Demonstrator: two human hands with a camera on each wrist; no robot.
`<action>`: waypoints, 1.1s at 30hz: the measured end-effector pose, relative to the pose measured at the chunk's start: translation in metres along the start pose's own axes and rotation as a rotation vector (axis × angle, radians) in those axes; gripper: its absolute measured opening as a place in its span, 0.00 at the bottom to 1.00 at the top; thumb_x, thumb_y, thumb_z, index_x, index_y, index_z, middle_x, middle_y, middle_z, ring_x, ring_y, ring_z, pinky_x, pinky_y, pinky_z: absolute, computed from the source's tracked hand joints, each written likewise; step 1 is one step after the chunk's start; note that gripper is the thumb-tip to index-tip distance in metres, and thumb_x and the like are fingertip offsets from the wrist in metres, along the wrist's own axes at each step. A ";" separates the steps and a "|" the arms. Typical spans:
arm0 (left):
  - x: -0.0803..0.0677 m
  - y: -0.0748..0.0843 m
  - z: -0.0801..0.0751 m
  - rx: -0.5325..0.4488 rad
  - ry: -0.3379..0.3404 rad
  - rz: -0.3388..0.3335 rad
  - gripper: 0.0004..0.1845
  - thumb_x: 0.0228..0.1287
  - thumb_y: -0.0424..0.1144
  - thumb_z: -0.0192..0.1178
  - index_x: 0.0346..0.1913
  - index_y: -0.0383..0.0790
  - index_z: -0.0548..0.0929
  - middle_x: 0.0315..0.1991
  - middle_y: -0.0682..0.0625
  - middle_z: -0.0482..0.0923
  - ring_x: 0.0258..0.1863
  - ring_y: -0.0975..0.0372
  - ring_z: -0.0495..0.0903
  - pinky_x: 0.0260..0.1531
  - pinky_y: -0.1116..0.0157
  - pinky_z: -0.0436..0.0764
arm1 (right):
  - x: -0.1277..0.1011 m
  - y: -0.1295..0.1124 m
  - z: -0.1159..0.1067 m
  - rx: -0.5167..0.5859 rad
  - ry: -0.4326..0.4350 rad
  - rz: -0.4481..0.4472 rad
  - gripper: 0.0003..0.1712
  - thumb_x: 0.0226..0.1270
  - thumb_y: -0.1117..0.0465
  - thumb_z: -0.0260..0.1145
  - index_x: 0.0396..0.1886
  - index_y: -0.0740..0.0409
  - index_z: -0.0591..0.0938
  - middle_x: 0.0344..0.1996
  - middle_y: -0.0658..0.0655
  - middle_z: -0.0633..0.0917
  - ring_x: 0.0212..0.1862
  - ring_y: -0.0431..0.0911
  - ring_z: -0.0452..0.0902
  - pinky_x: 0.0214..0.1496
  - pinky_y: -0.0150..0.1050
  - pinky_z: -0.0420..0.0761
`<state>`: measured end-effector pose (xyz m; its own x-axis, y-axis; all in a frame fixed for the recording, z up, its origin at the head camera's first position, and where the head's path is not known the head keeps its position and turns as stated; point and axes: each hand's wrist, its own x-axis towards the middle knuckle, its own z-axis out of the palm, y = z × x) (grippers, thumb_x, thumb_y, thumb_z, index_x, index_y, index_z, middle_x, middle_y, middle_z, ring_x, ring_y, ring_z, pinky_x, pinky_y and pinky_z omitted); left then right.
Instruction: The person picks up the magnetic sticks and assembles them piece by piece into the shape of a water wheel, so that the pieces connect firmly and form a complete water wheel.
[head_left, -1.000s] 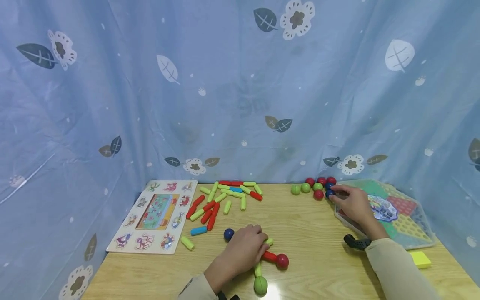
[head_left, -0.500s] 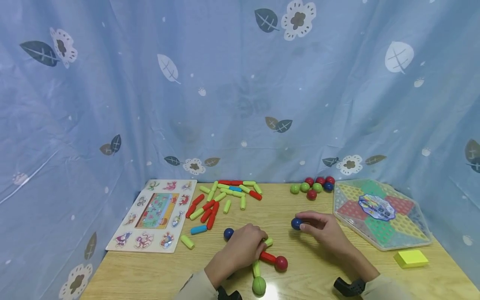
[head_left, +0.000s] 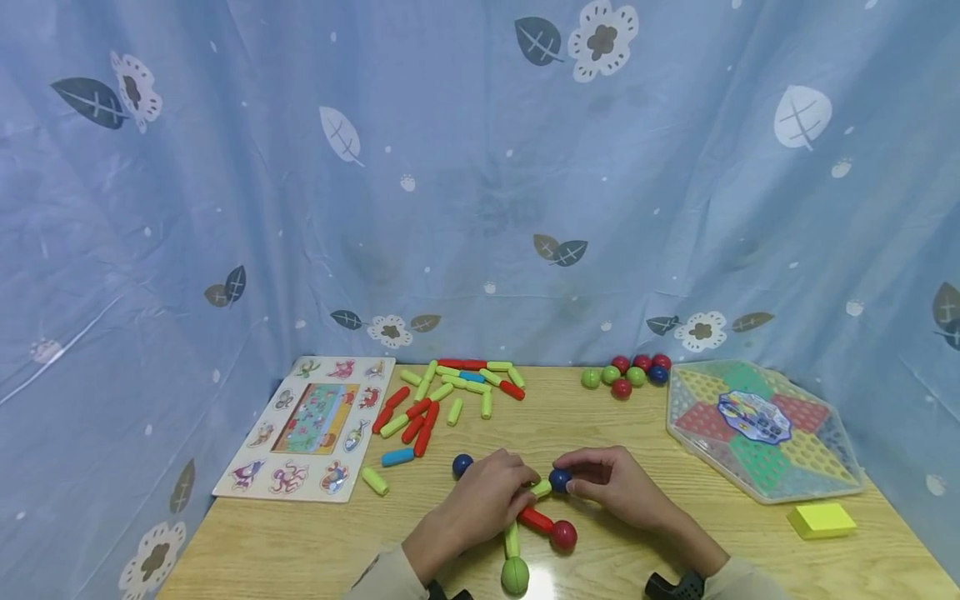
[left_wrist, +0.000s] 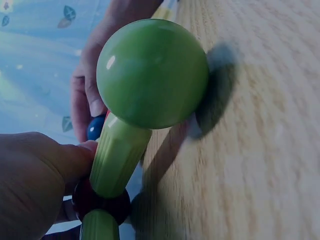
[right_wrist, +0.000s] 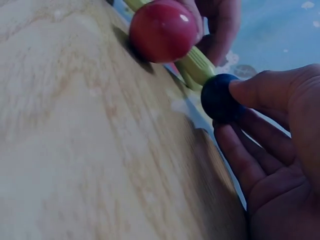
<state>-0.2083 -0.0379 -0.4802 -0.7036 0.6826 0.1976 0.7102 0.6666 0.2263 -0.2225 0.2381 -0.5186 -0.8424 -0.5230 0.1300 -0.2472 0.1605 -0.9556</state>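
Star of sticks and balls part built: left hand [head_left: 480,500] grips its hub; right hand [head_left: 611,487] pinches a blue ball [head_left: 559,480] against the green stick [head_left: 541,487] at table centre. Loose sticks [head_left: 442,396] remain.

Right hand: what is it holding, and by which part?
The right hand pinches a blue ball by its side with thumb and fingertips, against the end of a green stick.

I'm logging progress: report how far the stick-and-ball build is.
Done: green ball and red ball sit on sticks at the hub under the left hand. In hand: right hand presses a blue ball onto a green stick. Left: loose sticks and spare balls.
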 end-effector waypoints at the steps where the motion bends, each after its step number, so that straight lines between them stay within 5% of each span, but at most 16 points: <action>1: -0.001 0.000 -0.001 0.009 0.003 0.003 0.11 0.77 0.47 0.70 0.55 0.50 0.93 0.47 0.59 0.89 0.46 0.69 0.82 0.47 0.71 0.82 | 0.000 0.000 0.000 0.003 0.000 0.003 0.19 0.76 0.67 0.72 0.63 0.70 0.86 0.58 0.72 0.88 0.56 0.38 0.90 0.59 0.32 0.88; 5: -0.008 0.001 -0.014 0.083 -0.024 -0.084 0.17 0.73 0.55 0.73 0.54 0.49 0.92 0.46 0.57 0.88 0.44 0.64 0.79 0.47 0.64 0.81 | -0.001 -0.002 0.002 -0.022 -0.011 -0.008 0.17 0.74 0.67 0.74 0.59 0.69 0.88 0.54 0.69 0.91 0.52 0.39 0.91 0.57 0.32 0.88; 9: -0.015 0.000 -0.027 0.105 -0.107 -0.173 0.17 0.67 0.59 0.77 0.42 0.49 0.91 0.34 0.58 0.82 0.36 0.62 0.69 0.39 0.63 0.73 | -0.002 -0.003 0.003 -0.064 -0.035 -0.032 0.15 0.73 0.66 0.75 0.56 0.66 0.90 0.51 0.63 0.93 0.51 0.40 0.91 0.56 0.32 0.88; 15: -0.015 0.002 -0.028 0.004 -0.172 -0.081 0.11 0.70 0.51 0.77 0.45 0.49 0.93 0.32 0.64 0.84 0.35 0.68 0.74 0.37 0.70 0.76 | -0.006 -0.001 -0.011 -0.064 -0.042 -0.037 0.14 0.77 0.65 0.73 0.58 0.65 0.89 0.52 0.65 0.93 0.53 0.44 0.92 0.57 0.34 0.89; 26: -0.008 0.014 -0.022 0.046 -0.155 0.008 0.10 0.74 0.43 0.73 0.54 0.48 0.92 0.42 0.59 0.87 0.45 0.70 0.81 0.49 0.72 0.83 | -0.015 0.011 -0.104 -0.245 0.458 0.014 0.19 0.80 0.61 0.72 0.65 0.64 0.87 0.56 0.59 0.93 0.52 0.31 0.89 0.53 0.25 0.85; 33: -0.008 0.016 -0.016 0.116 -0.106 -0.005 0.09 0.74 0.45 0.73 0.53 0.52 0.91 0.44 0.57 0.86 0.42 0.66 0.77 0.43 0.72 0.81 | 0.001 0.009 -0.127 -0.370 0.524 0.080 0.25 0.80 0.50 0.72 0.67 0.60 0.86 0.59 0.64 0.91 0.50 0.24 0.86 0.50 0.23 0.85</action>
<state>-0.1916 -0.0373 -0.4629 -0.7051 0.7029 0.0938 0.7090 0.6959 0.1144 -0.2865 0.3448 -0.4934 -0.9640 -0.0341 0.2637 -0.2438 0.5090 -0.8255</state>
